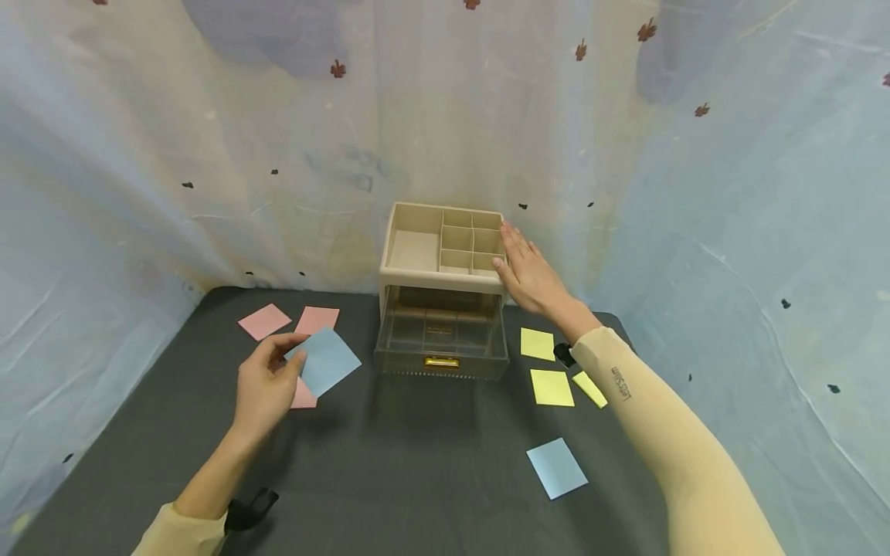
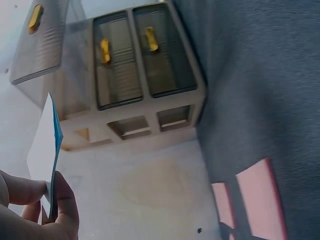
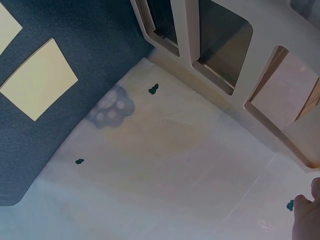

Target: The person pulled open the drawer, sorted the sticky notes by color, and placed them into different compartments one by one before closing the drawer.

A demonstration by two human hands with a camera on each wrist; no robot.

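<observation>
My left hand point(image 1: 266, 384) pinches a blue sticky note pad point(image 1: 330, 361) between thumb and fingers, above the pink pads at the left. The left wrist view shows the held pad point(image 2: 44, 145) nearly edge-on, beside the pulled-out top drawer. A beige desktop drawer organizer point(image 1: 445, 281) stands at the back middle of the table. Its clear top drawer point(image 1: 403, 363), with a gold handle, sticks out toward me; the two lower drawers point(image 2: 120, 75) are closed. With fingers straight, my right hand point(image 1: 534, 279) rests against the organizer's upper right side.
Pink sticky note pads point(image 1: 264, 321) lie on the dark table point(image 1: 417, 479) at the left. Yellow pads point(image 1: 552, 388) lie right of the organizer, and another blue pad point(image 1: 557, 468) is nearer the front. A patterned curtain point(image 1: 445, 100) hangs behind.
</observation>
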